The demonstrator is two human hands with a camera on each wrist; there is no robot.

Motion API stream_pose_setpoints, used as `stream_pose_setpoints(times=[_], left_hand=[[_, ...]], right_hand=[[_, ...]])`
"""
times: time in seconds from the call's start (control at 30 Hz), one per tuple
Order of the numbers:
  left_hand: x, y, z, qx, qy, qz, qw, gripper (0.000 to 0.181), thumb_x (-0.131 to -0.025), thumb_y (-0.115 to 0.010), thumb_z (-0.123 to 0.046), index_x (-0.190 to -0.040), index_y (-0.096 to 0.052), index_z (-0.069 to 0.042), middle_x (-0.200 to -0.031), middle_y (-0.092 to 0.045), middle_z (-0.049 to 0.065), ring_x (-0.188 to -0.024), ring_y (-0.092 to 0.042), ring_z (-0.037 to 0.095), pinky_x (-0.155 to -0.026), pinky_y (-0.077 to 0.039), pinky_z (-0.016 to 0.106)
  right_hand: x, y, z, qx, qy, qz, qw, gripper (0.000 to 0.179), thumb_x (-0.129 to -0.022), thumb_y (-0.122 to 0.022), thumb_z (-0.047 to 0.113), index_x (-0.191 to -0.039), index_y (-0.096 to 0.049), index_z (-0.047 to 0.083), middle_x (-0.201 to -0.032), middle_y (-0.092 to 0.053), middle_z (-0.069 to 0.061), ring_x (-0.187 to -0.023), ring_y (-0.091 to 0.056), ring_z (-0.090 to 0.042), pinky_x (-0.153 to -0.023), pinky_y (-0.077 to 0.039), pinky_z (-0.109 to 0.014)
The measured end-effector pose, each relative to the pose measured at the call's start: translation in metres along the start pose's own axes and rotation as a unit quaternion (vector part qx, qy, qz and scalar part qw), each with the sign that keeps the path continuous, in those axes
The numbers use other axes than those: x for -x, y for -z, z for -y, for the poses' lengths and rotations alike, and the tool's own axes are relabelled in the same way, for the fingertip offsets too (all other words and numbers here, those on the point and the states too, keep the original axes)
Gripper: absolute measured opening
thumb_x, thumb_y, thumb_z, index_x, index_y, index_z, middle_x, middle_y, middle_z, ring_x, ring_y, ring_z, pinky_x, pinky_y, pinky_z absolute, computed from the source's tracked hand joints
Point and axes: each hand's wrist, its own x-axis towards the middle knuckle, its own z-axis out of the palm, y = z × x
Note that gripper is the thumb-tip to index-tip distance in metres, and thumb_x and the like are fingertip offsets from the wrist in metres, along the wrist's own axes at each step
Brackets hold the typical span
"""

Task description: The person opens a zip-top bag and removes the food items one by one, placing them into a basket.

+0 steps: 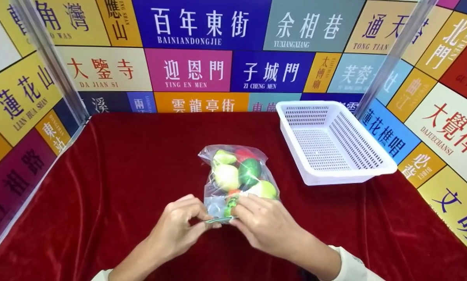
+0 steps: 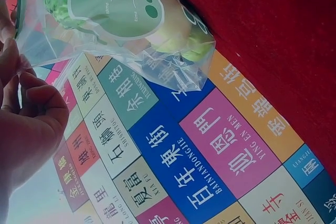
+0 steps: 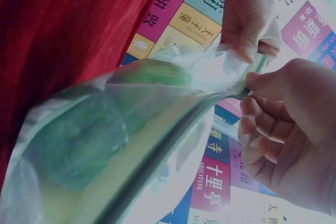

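A person is working with both bare hands at a red velvet cloth [image 1: 139,164], and between them they are gripping the mouth of a clear zip bag [image 1: 216,205]. The left hand [image 1: 180,224] is pinching one end of the bag's green zip strip [image 3: 173,145] between thumb and curled fingers; the right hand [image 1: 266,222] is pinching the same strip just beside it. The bag is lying on the cloth directly beyond the fingertips, stretching away from the person. Inside, a pale round fruit [image 1: 226,176] is sitting just beyond the gap between the hands, touching a dark green fruit [image 1: 250,170] on its right. A light green piece [image 1: 224,157] and a red one [image 1: 247,153] are resting at the far end, while a yellow-green fruit [image 1: 269,190] is lying right above the right hand's knuckles. A white plastic basket [image 1: 352,171] is standing well beyond the right hand, off to its right. Past everything, a wall of colourful Chinese place-name signs [image 1: 202,25] is rising behind the cloth.
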Motion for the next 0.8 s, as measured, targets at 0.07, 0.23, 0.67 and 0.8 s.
stream_pose_setpoints(times=[0.07, 0.23, 0.67, 0.8], left_hand=[[0.000, 0.001, 0.000, -0.003, -0.001, 0.001, 1.0000, 0.014, -0.076, -0.087, -0.010, -0.075, -0.073, -0.013, -0.069, -0.066, -0.010, -0.066, -0.049, 0.003, -0.057, -0.036, 0.007], [-0.001, 0.003, 0.000, 0.005, -0.015, -0.010, 0.9998, 0.015, -0.075, -0.088, -0.011, -0.075, -0.073, -0.013, -0.069, -0.065, -0.009, -0.062, -0.050, 0.007, -0.057, -0.036, 0.010], [-0.005, 0.008, 0.001, 0.014, -0.020, -0.022, 0.9995, 0.021, -0.073, -0.089, -0.008, -0.074, -0.067, -0.011, -0.069, -0.064, -0.005, -0.065, -0.050, 0.007, -0.058, -0.037, 0.012], [-0.007, 0.012, 0.002, 0.014, -0.017, -0.025, 0.9995, 0.021, -0.073, -0.088, -0.004, -0.076, -0.069, -0.011, -0.072, -0.065, -0.004, -0.067, -0.053, 0.010, -0.059, -0.040, 0.013]], right_hand=[[0.002, 0.001, -0.002, 0.000, -0.001, -0.001, 1.0000, 0.017, -0.084, -0.079, 0.018, -0.092, -0.065, 0.012, -0.090, -0.065, 0.001, -0.079, -0.063, -0.014, -0.068, -0.055, -0.026], [0.006, 0.003, -0.005, 0.005, -0.010, 0.000, 0.9999, 0.017, -0.084, -0.079, 0.018, -0.093, -0.065, 0.012, -0.087, -0.063, 0.002, -0.073, -0.059, -0.013, -0.060, -0.052, -0.027], [0.015, 0.013, -0.026, 0.015, -0.041, 0.002, 0.9990, 0.013, -0.086, -0.075, 0.016, -0.090, -0.063, 0.012, -0.080, -0.060, 0.003, -0.069, -0.054, -0.012, -0.059, -0.047, -0.026], [0.019, 0.021, -0.038, 0.030, -0.058, 0.011, 0.9978, 0.014, -0.086, -0.075, 0.016, -0.090, -0.062, 0.011, -0.081, -0.059, 0.002, -0.069, -0.052, -0.013, -0.058, -0.046, -0.026]])
